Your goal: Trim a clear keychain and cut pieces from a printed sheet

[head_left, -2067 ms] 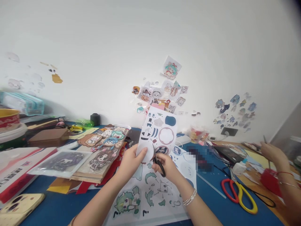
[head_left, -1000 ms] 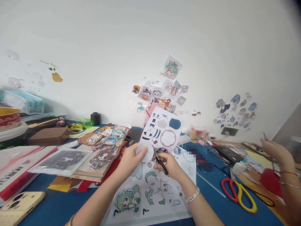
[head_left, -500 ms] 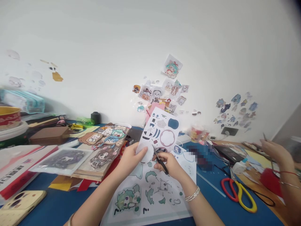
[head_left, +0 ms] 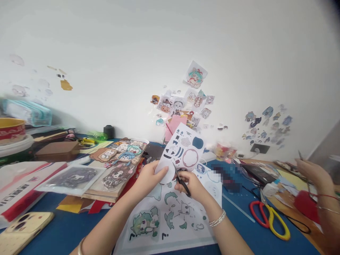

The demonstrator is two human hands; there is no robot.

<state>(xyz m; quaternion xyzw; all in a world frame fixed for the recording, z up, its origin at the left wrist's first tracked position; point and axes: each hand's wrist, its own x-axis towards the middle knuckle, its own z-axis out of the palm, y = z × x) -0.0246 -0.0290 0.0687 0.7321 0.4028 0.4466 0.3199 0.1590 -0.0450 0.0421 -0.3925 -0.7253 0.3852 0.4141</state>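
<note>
My left hand [head_left: 154, 175] pinches a white printed sheet [head_left: 191, 141] by its lower left part, thumb on top. Dark blue patches, a pink-brown ring and small grey shapes are printed on it. My right hand [head_left: 192, 184] is closed round the black handles of a pair of scissors [head_left: 182, 182]. The blades point up and lie against the sheet's lower edge, close to my left thumb. Under both hands a larger printed sheet [head_left: 175, 230] with green character drawings lies flat on the blue table mat [head_left: 77, 230].
Red-and-yellow-handled scissors [head_left: 269, 216] lie on the right, near another person's hand [head_left: 313, 173] holding a thin pointed tool. Cut-out figures [head_left: 117, 173] sit on a stack at left, beside a bagged picture [head_left: 71, 179]. A phone [head_left: 26, 230] lies front left. Cut-outs [head_left: 195, 74] are stuck on the wall.
The view has shifted very slightly. My hands, the printed sheet and the scissors stay in nearly the same places.
</note>
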